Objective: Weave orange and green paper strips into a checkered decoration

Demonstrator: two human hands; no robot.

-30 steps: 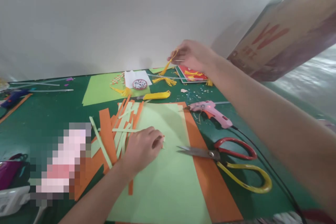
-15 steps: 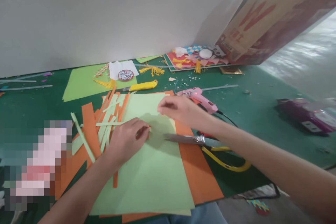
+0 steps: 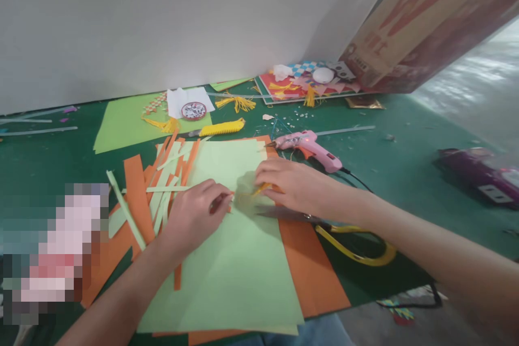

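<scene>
My left hand (image 3: 198, 211) is closed in a pinch on a small folded paper piece (image 3: 231, 201), coloured orange and pale, mostly hidden by the fingers. To its right, my right hand (image 3: 279, 181) has its fingers closed around a thin yellow-orange strip (image 3: 263, 189), blurred at its free end. Both hands are above pale green paper sheets (image 3: 239, 270), stacked over orange sheets (image 3: 310, 275). Scissors with yellow handles (image 3: 357, 246) lie partly under my right wrist. Cut green and orange paper strips (image 3: 174, 173) are heaped beside my left hand.
A pink glue gun (image 3: 312, 148) with a black cord lies beyond my right hand. A yellow utility knife (image 3: 221, 128) rests behind the sheets. Yellow tassels (image 3: 237, 102) and a round patterned disc (image 3: 193, 111) are farther back. A purple packet (image 3: 478, 173) is at the right.
My right hand has come lower and slightly right, and the yellow-orange strip now shows at its fingers. The left hand keeps its pinch. The camera view has shifted slightly.
</scene>
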